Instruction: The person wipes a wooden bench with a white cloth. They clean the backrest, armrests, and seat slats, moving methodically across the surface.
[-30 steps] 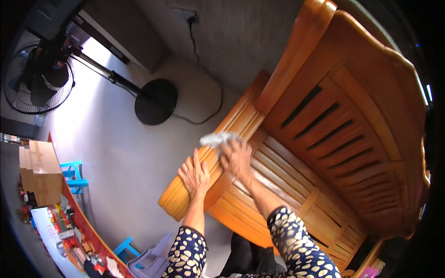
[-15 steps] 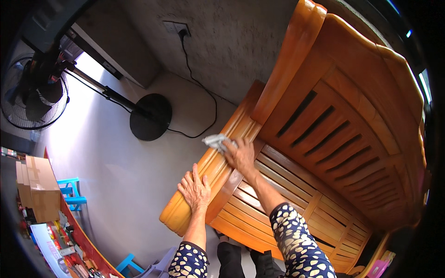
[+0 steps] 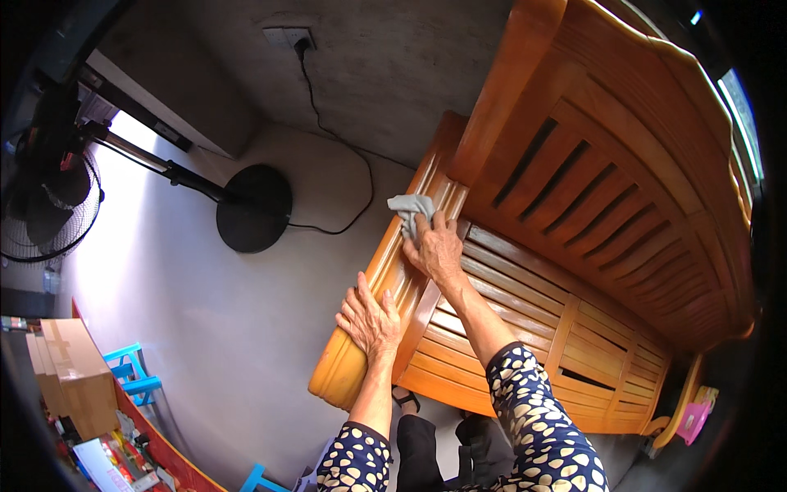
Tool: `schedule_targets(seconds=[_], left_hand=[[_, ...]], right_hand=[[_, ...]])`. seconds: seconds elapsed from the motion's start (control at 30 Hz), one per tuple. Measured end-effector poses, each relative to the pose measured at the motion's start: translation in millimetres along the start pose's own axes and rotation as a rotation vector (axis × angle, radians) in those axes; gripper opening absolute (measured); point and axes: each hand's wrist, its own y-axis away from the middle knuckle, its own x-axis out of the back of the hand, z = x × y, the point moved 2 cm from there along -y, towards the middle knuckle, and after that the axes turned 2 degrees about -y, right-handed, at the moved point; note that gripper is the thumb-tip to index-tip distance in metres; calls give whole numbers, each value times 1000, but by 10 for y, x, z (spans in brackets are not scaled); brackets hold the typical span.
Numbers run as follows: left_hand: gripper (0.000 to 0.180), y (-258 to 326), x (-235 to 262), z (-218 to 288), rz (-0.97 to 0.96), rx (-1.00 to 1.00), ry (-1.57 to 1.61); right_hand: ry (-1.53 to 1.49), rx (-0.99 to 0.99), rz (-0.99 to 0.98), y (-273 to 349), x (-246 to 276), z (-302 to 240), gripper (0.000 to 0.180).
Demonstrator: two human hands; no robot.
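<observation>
A light grey cloth (image 3: 412, 215) lies bunched on the wooden armrest (image 3: 385, 266), close to where it meets the bench's backrest. The fingers of my right hand (image 3: 437, 248) press down on this cloth and hold it against the wood. My left hand (image 3: 370, 318) rests on the front part of the same armrest, fingers spread, with nothing in it. To the right stretch the slatted seat (image 3: 459, 369) and the tall backrest (image 3: 623, 164) of the orange-brown wooden bench.
A black standing fan's round base (image 3: 254, 207) sits on the floor left of the bench, its cord running to a wall socket (image 3: 288, 37). Cardboard boxes (image 3: 82, 369) and a blue plastic stool (image 3: 133, 375) are at the lower left. A pink item (image 3: 695, 420) is by the far armrest.
My right hand has slid the cloth a little farther up the armrest toward the backrest. My left hand stays on the armrest's front part. The whole view has shifted slightly.
</observation>
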Motion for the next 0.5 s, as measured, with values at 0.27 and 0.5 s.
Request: schedule_targets(seconds=[0.27, 0.5], left_hand=[[51, -2, 76, -34, 107, 6, 351], [58, 10, 95, -35, 76, -64, 246]], right_hand=[[-311, -41, -160, 882, 43, -356, 54], [-274, 44, 168, 574, -223, -287, 40]])
